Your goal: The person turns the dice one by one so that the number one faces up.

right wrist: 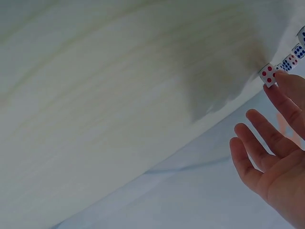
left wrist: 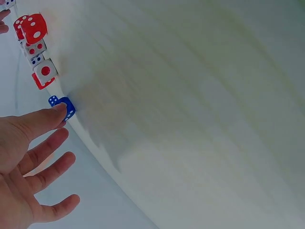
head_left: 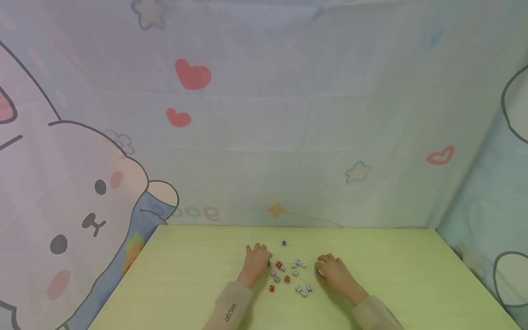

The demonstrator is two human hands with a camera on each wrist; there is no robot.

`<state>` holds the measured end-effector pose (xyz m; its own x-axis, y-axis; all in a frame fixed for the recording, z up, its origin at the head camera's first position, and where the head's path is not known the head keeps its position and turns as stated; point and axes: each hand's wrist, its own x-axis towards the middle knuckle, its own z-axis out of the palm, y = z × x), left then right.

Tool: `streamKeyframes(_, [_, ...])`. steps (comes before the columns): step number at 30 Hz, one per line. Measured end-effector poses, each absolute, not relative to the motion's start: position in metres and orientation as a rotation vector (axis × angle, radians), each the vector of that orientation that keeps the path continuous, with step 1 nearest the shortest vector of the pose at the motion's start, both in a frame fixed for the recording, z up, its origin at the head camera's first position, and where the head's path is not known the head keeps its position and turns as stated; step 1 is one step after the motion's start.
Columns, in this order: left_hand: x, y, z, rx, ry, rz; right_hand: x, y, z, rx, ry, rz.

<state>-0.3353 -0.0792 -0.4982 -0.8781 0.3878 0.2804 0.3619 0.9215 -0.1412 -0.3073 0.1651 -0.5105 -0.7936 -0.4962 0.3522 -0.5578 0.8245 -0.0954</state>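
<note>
My left hand [head_left: 256, 262] is at the left side of a loose group of dice. Between its thumb and index finger it pinches a blue die [left wrist: 70, 109] with white dots; the other fingers are spread apart. On the right side, my right hand [head_left: 335, 274] pinches a white die [right wrist: 267, 75] with red dots by thumb and index finger. Between the hands lie several white dice [head_left: 304, 293] and three red dice [head_left: 287, 278]. A second blue die [head_left: 283, 243] sits alone farther back.
The dice lie on a pale yellow-green tabletop [head_left: 198, 256]. Behind its back edge hangs a printed cloth [head_left: 264, 137] with hearts, stars and a large rabbit on the left.
</note>
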Motion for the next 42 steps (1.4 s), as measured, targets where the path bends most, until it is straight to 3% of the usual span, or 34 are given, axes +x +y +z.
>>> streamKeyframes(42, [-0.3341,-0.0789,-0.5010,-0.531,-2.772,0.108,-0.3081,0.1633,-0.5052,0.762,-2.706,0.267])
